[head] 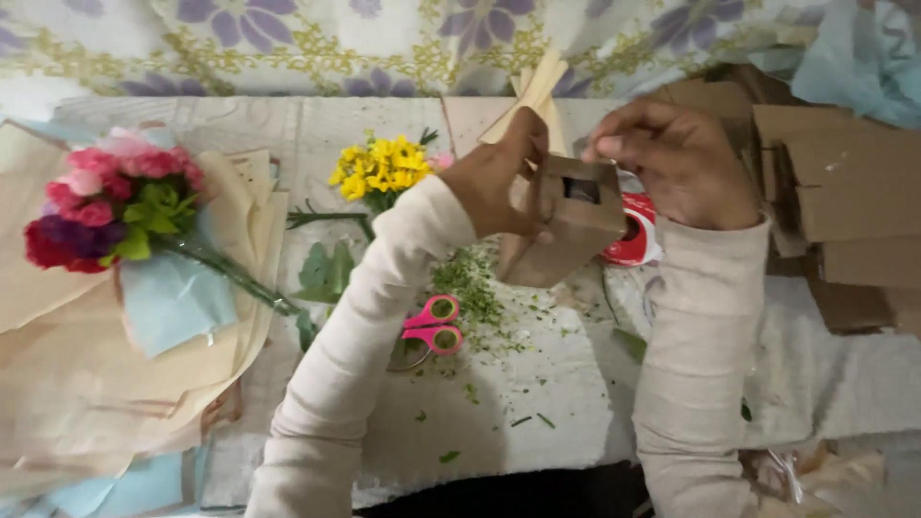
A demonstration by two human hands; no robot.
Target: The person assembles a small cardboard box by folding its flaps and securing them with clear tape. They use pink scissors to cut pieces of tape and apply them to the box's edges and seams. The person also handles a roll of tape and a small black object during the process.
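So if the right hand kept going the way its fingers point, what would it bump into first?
The right hand points left, toward the small brown cardboard box that the left hand holds. Its fingertips are already at the box's top edge, so it would probably meet the box first, though depth is hard to judge here.

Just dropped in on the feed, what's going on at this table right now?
A person in cream sleeves holds a small brown cardboard box up over the table. The left hand grips its side; the right hand is at its top edge. Below lie pink-handled scissors among green stem clippings. Yellow flowers sit behind them, and a pink and red bouquet rests on wrapping paper at the left. More cardboard is stacked at the right.
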